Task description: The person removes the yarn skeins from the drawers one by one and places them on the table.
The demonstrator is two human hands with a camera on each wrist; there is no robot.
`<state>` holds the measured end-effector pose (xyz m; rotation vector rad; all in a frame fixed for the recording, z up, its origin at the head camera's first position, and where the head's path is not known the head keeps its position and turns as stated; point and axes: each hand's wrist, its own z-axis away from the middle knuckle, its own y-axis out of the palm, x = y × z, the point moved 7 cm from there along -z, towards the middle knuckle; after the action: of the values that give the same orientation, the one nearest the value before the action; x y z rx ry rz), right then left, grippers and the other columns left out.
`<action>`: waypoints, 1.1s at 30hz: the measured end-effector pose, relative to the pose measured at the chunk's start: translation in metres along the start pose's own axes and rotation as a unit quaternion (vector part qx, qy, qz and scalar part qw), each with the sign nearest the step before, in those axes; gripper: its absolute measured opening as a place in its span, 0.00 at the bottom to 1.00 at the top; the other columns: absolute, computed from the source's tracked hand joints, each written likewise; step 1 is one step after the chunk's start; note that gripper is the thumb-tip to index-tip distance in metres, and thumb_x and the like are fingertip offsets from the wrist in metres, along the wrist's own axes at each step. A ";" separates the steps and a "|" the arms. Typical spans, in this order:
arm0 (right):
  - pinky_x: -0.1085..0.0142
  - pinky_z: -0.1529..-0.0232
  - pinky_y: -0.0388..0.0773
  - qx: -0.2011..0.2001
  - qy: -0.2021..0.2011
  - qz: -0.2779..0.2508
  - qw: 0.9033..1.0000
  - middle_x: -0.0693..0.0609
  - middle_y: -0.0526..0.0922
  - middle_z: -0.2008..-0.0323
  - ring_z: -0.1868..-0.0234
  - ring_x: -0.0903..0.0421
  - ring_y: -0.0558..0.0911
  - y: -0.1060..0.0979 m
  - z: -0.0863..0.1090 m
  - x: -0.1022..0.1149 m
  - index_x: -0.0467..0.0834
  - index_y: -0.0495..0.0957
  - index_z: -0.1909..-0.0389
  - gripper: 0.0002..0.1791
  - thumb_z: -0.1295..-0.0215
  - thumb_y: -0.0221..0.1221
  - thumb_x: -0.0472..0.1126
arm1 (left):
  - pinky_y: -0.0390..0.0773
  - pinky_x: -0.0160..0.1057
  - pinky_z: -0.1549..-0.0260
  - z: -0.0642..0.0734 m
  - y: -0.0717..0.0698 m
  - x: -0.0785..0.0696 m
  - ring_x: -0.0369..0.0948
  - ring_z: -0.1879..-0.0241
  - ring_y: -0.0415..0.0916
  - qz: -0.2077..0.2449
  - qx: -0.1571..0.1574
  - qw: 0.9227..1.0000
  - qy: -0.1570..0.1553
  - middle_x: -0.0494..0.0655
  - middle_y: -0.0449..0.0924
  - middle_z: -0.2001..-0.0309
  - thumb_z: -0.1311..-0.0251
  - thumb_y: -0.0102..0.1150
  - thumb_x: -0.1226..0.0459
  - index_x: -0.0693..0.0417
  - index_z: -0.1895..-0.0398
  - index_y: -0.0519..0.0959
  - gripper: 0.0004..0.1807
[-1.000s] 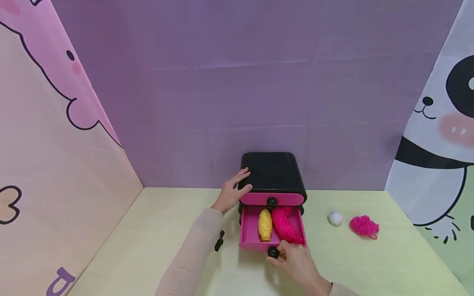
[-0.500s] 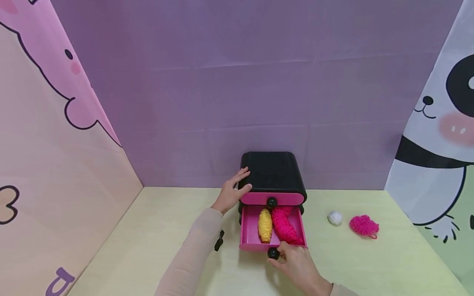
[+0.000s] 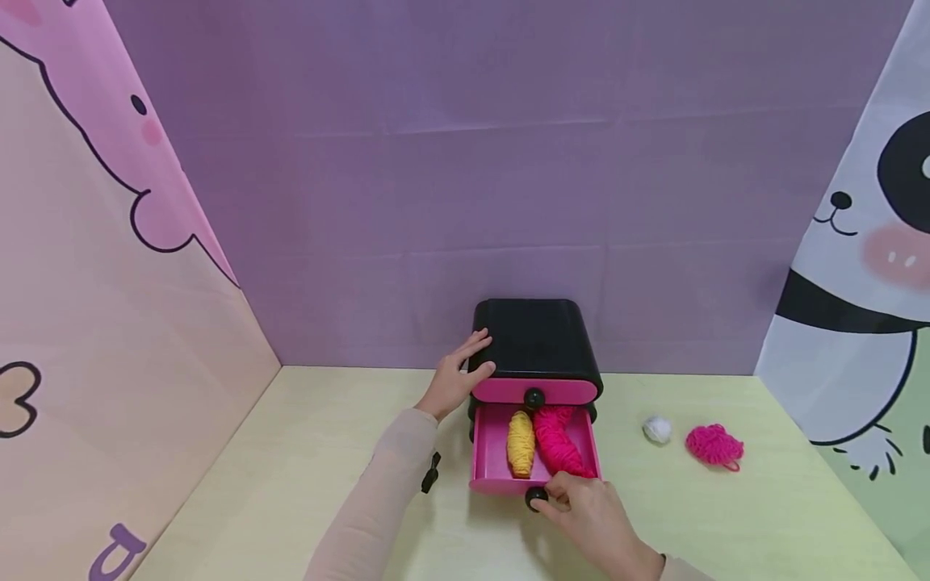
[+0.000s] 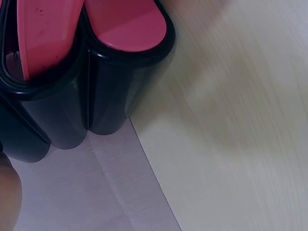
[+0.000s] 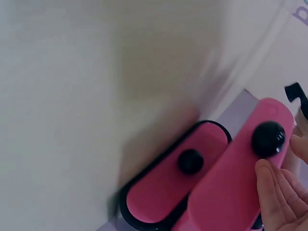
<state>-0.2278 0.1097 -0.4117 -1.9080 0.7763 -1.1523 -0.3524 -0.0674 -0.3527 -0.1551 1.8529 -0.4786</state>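
Observation:
A black mini drawer cabinet (image 3: 534, 335) with pink drawers stands against the back wall. Its middle drawer (image 3: 491, 452) is pulled out. Inside lie a yellow yarn bundle (image 3: 520, 444) and a longer hot-pink yarn bundle (image 3: 558, 442). My left hand (image 3: 452, 383) rests on the cabinet's upper left side, fingers straight; the left wrist view shows only a bit of it at the lower left edge. With thumb and fingers, my right hand (image 3: 592, 512) pinches the black knob (image 5: 268, 138) of the pulled-out drawer.
Right of the cabinet, a small white yarn ball (image 3: 657, 429) and a pink yarn ball (image 3: 715, 446) lie on the pale wood-look tabletop (image 3: 697, 524). A purple backdrop (image 3: 465, 186) rises behind, with printed side panels left and right. The bottom drawer (image 5: 159, 197) is closed.
The right thumb has shifted slightly up over the front of the knob, and the wrist has edged right. The left hand, drawer and yarn look practically unmoved.

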 end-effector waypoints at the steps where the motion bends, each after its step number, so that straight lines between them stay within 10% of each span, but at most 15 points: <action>1: 0.78 0.78 0.68 0.000 0.004 -0.006 1.000 0.65 0.77 0.81 0.81 0.72 0.68 -0.002 0.000 0.000 0.51 0.79 0.77 0.07 0.53 0.68 0.47 | 0.48 0.54 0.33 0.000 0.000 0.000 0.42 0.29 0.44 0.001 -0.001 1.000 0.001 0.41 0.54 0.30 0.39 0.54 0.58 0.53 0.35 0.64 0.28; 14: 0.57 0.60 0.80 -0.140 0.000 -0.021 0.990 0.48 0.84 0.65 0.61 0.51 0.82 -0.039 -0.020 -0.008 0.39 0.81 0.63 0.16 0.57 0.70 0.36 | 0.48 0.54 0.33 -0.001 0.000 0.001 0.42 0.29 0.44 0.004 0.002 1.000 0.010 0.41 0.54 0.30 0.39 0.54 0.58 0.53 0.35 0.64 0.28; 25: 0.55 0.60 0.79 -0.017 0.060 -0.015 0.998 0.41 0.82 0.58 0.62 0.47 0.80 -0.022 -0.046 -0.025 0.35 0.76 0.51 0.26 0.53 0.68 0.40 | 0.48 0.55 0.33 -0.002 0.001 0.003 0.46 0.28 0.43 0.006 0.000 1.000 0.015 0.44 0.54 0.30 0.39 0.54 0.61 0.55 0.35 0.64 0.28; 33: 0.52 0.58 0.77 0.007 0.046 -0.009 0.999 0.41 0.81 0.56 0.59 0.46 0.79 -0.006 -0.054 -0.031 0.34 0.77 0.52 0.27 0.55 0.70 0.39 | 0.47 0.52 0.32 -0.018 0.004 0.033 0.39 0.29 0.44 0.012 -0.015 1.000 0.025 0.34 0.56 0.31 0.41 0.56 0.56 0.45 0.36 0.66 0.28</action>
<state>-0.2888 0.1215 -0.4043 -1.8657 0.7992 -1.2601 -0.3794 -0.0703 -0.3790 -0.1423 1.9093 -0.4410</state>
